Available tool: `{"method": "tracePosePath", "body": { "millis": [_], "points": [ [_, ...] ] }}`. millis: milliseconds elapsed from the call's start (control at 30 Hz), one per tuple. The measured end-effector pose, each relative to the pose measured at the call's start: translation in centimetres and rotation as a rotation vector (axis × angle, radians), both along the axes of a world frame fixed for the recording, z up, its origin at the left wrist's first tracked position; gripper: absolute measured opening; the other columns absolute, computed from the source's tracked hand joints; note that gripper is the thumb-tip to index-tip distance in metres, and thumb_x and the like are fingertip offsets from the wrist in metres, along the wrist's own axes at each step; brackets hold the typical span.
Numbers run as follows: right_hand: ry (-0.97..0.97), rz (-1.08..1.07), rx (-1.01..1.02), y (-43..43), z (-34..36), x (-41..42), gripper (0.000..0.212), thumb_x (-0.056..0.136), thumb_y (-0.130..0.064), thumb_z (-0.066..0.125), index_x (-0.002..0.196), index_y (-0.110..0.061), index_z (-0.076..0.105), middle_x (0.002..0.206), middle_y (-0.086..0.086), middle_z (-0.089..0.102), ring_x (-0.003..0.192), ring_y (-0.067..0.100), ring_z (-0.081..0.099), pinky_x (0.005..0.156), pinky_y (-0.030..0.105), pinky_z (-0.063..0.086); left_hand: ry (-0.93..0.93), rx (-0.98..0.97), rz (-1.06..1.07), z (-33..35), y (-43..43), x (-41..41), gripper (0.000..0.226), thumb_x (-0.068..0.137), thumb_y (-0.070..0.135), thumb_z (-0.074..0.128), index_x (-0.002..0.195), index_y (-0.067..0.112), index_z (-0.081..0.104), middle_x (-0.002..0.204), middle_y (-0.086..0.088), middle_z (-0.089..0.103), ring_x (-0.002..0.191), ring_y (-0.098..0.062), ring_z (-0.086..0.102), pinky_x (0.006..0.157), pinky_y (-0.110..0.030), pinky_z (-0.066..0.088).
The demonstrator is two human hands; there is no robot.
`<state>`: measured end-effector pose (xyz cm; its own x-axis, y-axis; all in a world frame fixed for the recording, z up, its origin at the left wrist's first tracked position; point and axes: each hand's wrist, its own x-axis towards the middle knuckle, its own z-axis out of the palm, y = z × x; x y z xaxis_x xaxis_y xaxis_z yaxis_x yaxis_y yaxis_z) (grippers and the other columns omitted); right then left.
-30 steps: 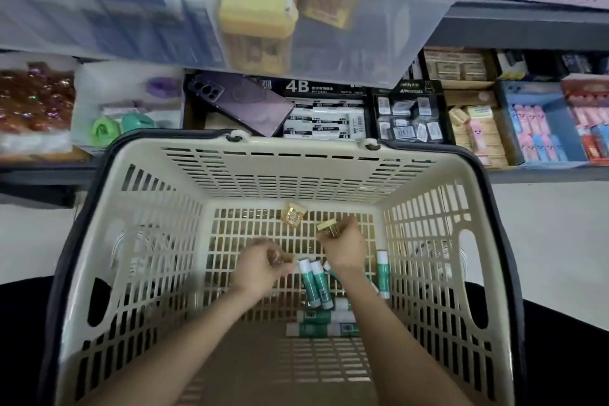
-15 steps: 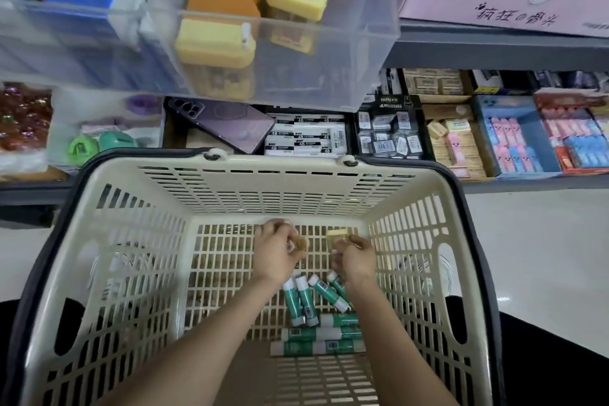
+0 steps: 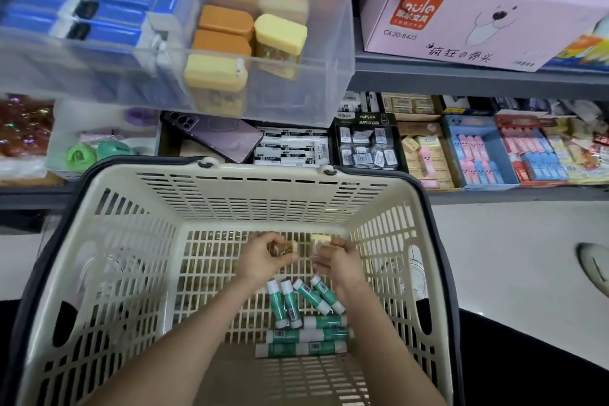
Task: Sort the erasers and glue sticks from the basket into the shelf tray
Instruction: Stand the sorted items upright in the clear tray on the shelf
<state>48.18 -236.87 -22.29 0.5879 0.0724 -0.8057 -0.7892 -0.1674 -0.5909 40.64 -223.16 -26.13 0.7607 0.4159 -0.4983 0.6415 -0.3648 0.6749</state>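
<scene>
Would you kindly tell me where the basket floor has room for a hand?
In the cream slotted plastic basket, the floor is bare between the left wall and the left hand gripping a brown eraser, and along the near edge. Crowded centre: green glue sticks lie beneath the right hand gripping a yellow eraser.

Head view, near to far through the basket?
Three crosswise green-and-white glue sticks, four slanted glue sticks, left hand gripping gold eraser, right hand gripping yellow eraser, cream plastic basket wall, clear shelf tray.
</scene>
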Motion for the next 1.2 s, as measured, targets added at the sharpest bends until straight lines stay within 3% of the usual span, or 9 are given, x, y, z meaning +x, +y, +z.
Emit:
{"method": "tracePosePath", "body": {
  "millis": [100,233,400,500,600,767,933,1000,1200],
  "points": [
    [-0.038,0.063,0.081,0.1,2.9,-0.2,0.041,0.090,0.007,0.049,0.119,-0.021,0.053,0.114,0.008,0.059,0.098,0.026,0.065,0.069,0.029,0.057,-0.045,-0.008,0.001,2.6,0.7,-1.0,0.039,0.072,0.039,0.077,0.104,0.024,0.062,0.116,0.005,0.056,0.109,-0.013,0.052,0.089,-0.019,0.037],
    [-0.111,0.062,0.150,0.6,8.3,-0.6,0.031,0.087,0.006,0.054,0.110,-0.013,0.062,0.109,0.009,0.065,0.097,0.023,0.064,0.083,0.035,0.056,-0.130,-0.002,-0.109,8.2,2.2,-2.4,0.032,0.068,0.040,0.078,0.092,0.033,0.058,0.108,0.015,0.052,0.105,-0.005,0.049,0.098,-0.022,0.037],
    [-0.515,0.275,-0.004,1.8,17.5,-1.9,0.014,0.084,-0.012,0.069,0.090,-0.026,0.068,0.079,-0.010,0.073,0.080,0.008,0.068,0.076,0.026,0.053,-0.214,0.029,-0.234,17.6,4.7,-4.0,0.036,0.053,0.061,0.071,0.082,0.043,0.059,0.103,0.023,0.051,0.110,-0.007,0.052,0.101,-0.033,0.041],
    [-0.778,0.271,-0.043,2.7,23.9,-1.9,0.014,0.083,-0.021,0.071,0.084,-0.033,0.066,0.080,-0.009,0.071,0.077,0.006,0.066,0.071,0.025,0.052,-0.388,0.058,-0.197,24.2,6.6,-4.6,0.055,0.042,0.080,0.066,0.078,0.039,0.063,0.097,0.016,0.057,0.094,0.003,0.056,0.083,-0.014,0.041],
    [-0.972,0.218,0.051,3.5,30.0,-1.2,0.009,0.084,-0.015,0.069,0.084,-0.023,0.066,0.073,0.002,0.069,0.061,0.015,0.063,0.055,0.036,0.053,-0.550,0.139,-0.147,30.7,8.5,-5.0,0.043,0.051,0.065,0.079,0.080,0.036,0.065,0.096,0.016,0.060,0.092,0.006,0.057,0.073,-0.008,0.037],
    [-1.339,0.604,-0.356,6.9,33.8,1.5,0.012,0.082,-0.026,0.069,0.094,-0.026,0.065,0.088,-0.012,0.067,0.075,0.010,0.060,0.069,0.029,0.044,-0.699,0.230,-0.032,35.7,11.4,-4.3,0.044,0.048,0.068,0.075,0.084,0.046,0.063,0.092,0.013,0.060,0.089,0.001,0.056,0.073,-0.008,0.038],
    [-1.270,1.032,-0.661,10.6,33.8,4.6,0.019,0.079,-0.021,0.070,0.097,-0.024,0.070,0.107,-0.005,0.067,0.101,0.017,0.059,0.078,0.024,0.037,-0.700,0.257,0.002,36.6,12.7,-2.6,0.032,0.056,0.046,0.086,0.076,0.035,0.065,0.094,0.011,0.059,0.087,0.003,0.054,0.069,-0.006,0.036],
    [-1.234,1.076,-0.660,11.3,33.5,5.3,0.016,0.077,-0.013,0.070,0.092,-0.021,0.071,0.104,-0.002,0.067,0.099,0.017,0.059,0.076,0.023,0.037,-0.711,0.262,0.003,36.6,13.0,-2.3,0.027,0.062,0.034,0.084,0.080,0.034,0.064,0.095,0.011,0.059,0.088,0.004,0.054,0.070,-0.006,0.036],
    [-1.203,1.163,-0.661,12.0,33.1,5.7,0.012,0.076,-0.003,0.067,0.077,-0.015,0.069,0.081,-0.001,0.062,0.081,0.015,0.054,0.069,0.021,0.036,-0.724,0.243,0.016,36.1,13.3,-1.3,0.028,0.064,0.033,0.083,0.082,0.035,0.063,0.096,0.013,0.058,0.089,0.002,0.054,0.072,-0.016,0.038]
  ]
}}
